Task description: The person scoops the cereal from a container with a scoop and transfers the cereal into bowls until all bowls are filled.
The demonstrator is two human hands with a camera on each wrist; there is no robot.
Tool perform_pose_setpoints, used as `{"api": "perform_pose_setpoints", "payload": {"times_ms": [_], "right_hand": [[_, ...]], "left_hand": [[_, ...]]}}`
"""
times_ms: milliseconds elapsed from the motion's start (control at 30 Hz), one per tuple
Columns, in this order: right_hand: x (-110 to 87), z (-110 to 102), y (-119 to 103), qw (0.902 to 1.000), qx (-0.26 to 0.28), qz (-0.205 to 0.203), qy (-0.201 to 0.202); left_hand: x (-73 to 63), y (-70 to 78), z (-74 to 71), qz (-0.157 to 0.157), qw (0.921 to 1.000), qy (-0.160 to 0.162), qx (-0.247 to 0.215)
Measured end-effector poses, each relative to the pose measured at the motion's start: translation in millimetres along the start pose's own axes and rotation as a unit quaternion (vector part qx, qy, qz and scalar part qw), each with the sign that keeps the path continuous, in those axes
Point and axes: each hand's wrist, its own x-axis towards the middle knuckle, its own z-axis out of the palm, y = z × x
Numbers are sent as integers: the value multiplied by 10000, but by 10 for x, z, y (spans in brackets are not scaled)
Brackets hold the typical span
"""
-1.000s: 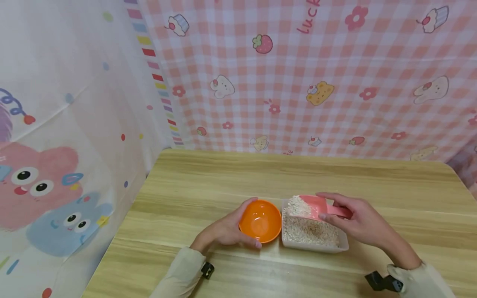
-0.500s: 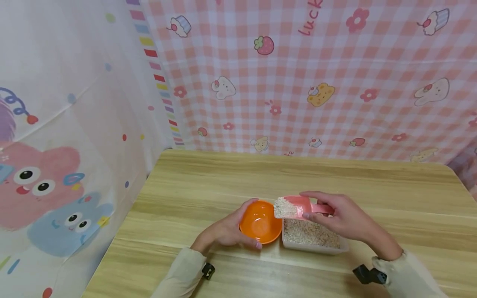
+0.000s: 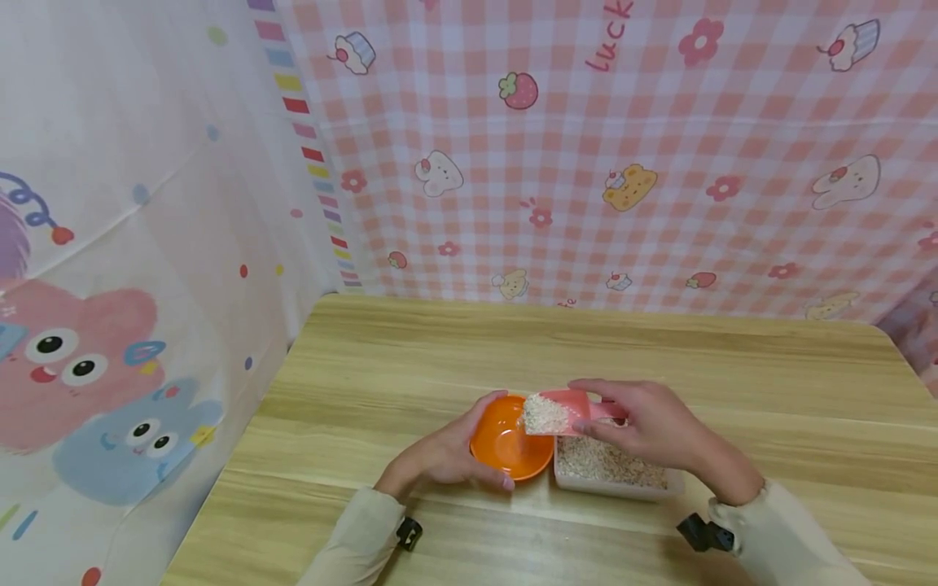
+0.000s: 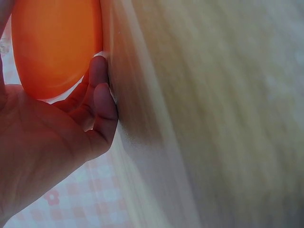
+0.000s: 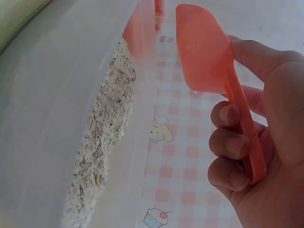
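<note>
Right grip holds a pink scoop of pale flakes — left grip, a glossy orange bowl.

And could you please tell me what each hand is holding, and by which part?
The right hand grips the pink scoop by its handle; the left hand holds the orange bowl around its outer side.

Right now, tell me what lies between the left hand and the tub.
The head view shows the bowl between the left hand and the tub, with the scoop's loaded end over the bowl's tub side.
</note>
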Motion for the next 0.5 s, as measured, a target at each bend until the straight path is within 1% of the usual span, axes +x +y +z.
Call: {"api": "perform_pose_setpoints", "payload": {"times_ms": [100, 200, 333, 500], "right_hand": [[41, 27, -24, 9994, -316, -161, -18], [81, 44, -57, 9983, -503, -307, -14], [129, 55, -96, 9975, -605, -369, -74], [167, 67, -124, 9955, -824, -436, -147]], "left_hand": [[2, 8, 2, 6, 10000, -14, -4], [2, 9, 2, 26, 10000, -6, 10], [-3, 7, 3, 27, 10000, 9, 49], [-4, -1, 0, 8, 10000, 18, -40]]}}
